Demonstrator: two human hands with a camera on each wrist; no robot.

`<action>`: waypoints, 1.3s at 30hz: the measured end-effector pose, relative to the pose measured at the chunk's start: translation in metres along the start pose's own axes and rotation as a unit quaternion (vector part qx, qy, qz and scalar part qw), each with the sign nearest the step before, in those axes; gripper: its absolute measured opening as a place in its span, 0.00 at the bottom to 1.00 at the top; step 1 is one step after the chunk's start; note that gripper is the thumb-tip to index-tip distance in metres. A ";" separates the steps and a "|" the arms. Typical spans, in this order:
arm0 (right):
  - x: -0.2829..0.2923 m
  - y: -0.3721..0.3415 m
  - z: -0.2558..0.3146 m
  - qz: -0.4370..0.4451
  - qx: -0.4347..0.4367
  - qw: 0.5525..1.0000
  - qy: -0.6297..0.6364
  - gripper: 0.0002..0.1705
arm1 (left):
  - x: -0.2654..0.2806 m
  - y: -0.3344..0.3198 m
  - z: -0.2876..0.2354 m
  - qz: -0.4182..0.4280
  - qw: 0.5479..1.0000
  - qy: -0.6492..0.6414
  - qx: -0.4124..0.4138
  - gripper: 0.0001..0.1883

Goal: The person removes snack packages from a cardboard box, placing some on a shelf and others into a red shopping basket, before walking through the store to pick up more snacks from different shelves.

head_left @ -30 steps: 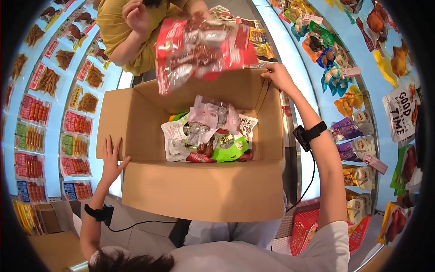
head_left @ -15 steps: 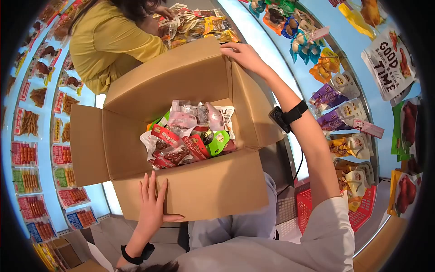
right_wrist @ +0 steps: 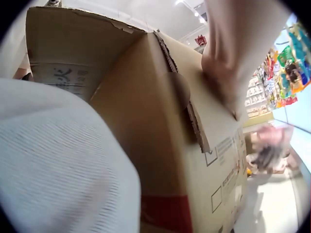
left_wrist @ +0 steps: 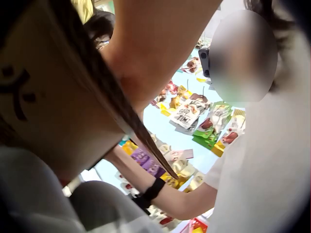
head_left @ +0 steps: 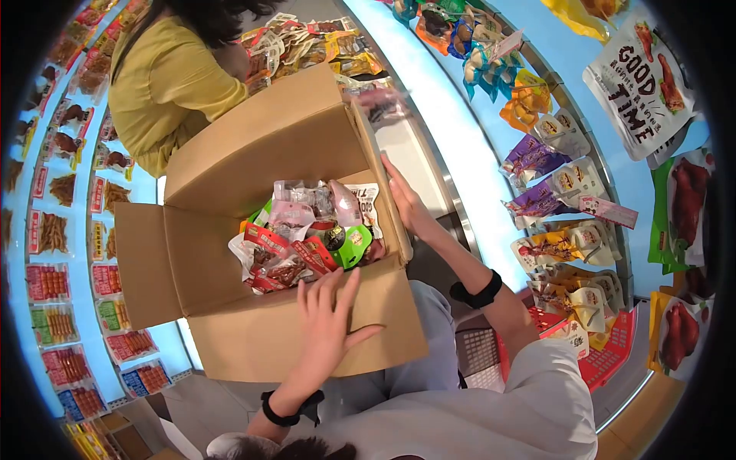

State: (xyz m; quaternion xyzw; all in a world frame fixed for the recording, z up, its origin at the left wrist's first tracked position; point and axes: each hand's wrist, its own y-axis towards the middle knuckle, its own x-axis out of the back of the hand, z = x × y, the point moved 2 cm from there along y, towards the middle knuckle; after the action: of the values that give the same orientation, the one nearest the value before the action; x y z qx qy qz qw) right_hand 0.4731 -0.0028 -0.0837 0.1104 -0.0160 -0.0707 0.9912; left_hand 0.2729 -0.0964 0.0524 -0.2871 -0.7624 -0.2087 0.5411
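Observation:
An open cardboard box [head_left: 230, 345] in the head view holds a heap of snack packets [head_left: 280, 264], with red, white, pink and green ones showing. My left hand [head_left: 326, 326] lies with spread fingers over the near flap, fingertips by the packets at the box's near edge. Against the right side of the box, my right hand [head_left: 408, 205] rests with its fingers extended. The right wrist view shows that hand [right_wrist: 226, 73] touching the outer cardboard [right_wrist: 218, 126]. From the left wrist, the box's outer side [left_wrist: 53, 107] is seen close up; the left fingertips are hidden.
A person in a yellow top [head_left: 172, 77] is beyond the box at the upper left, beside a pile of packets [head_left: 330, 46]. Lit shelves of packets [head_left: 571, 199] line both sides. A red basket [head_left: 606, 360] stands at lower right.
Red packets, one second ago in the air above the box, now lie inside it. The box is turned; my right hand moved down its right side and my left hand rightward over the near flap.

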 end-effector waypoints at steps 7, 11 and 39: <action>-0.013 -0.005 0.012 0.039 0.003 0.999 -0.022 0.28 | -0.034 0.035 -0.031 -0.055 0.996 0.062 -0.031 0.30; -0.023 0.001 0.017 0.067 -0.025 0.997 -0.018 0.36 | -0.027 0.027 -0.017 -0.056 0.995 0.073 -0.035 0.32; -0.037 0.175 0.053 0.214 0.113 0.862 -0.445 0.35 | 0.098 -0.172 0.297 -0.047 0.941 0.178 0.283 0.57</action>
State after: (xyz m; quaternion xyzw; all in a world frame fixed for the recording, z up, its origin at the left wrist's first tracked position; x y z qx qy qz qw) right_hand 0.4578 0.1602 0.0058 0.1722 -0.4861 0.1040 0.8504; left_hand -0.0748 -0.0178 0.0462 -0.0441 -0.6940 -0.0568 0.7163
